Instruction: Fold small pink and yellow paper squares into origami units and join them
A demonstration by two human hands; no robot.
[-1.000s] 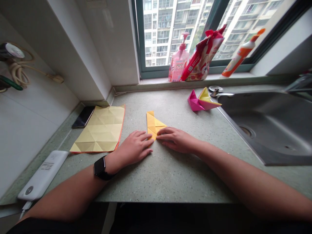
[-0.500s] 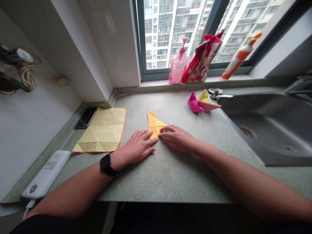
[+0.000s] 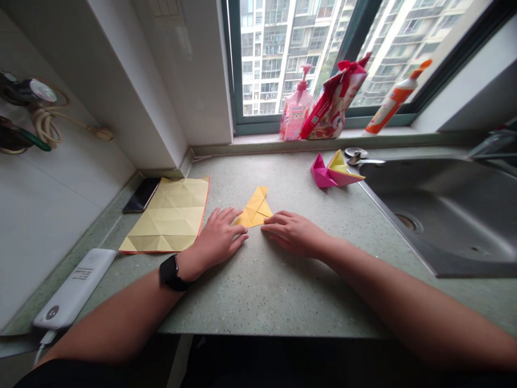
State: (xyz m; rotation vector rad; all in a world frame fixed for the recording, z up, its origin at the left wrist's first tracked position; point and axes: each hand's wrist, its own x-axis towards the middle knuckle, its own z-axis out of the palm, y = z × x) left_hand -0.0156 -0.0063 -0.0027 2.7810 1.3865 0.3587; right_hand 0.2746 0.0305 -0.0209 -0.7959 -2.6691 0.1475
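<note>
A small folded piece of yellow paper point(image 3: 256, 207) lies on the speckled green counter point(image 3: 266, 275), its point leaning away to the right. My left hand point(image 3: 218, 237), with a black watch on its wrist, lies flat with fingers spread, the fingertips on the paper's near left edge. My right hand point(image 3: 293, 233) rests palm down beside it, fingers stretched toward the paper's near right corner and touching it.
A creased yellow sheet point(image 3: 169, 214) lies to the left, a dark phone point(image 3: 141, 195) behind it and a white power bank point(image 3: 75, 288) at the near left. Pink and yellow folded paper figures point(image 3: 333, 171) sit by the steel sink point(image 3: 444, 210). Bottles and a red bag point(image 3: 335, 97) stand on the windowsill.
The folded yellow paper has turned: it stood upright pointing away and left, now it leans to the right. My left hand has slid a little left and forward; my right hand stays put.
</note>
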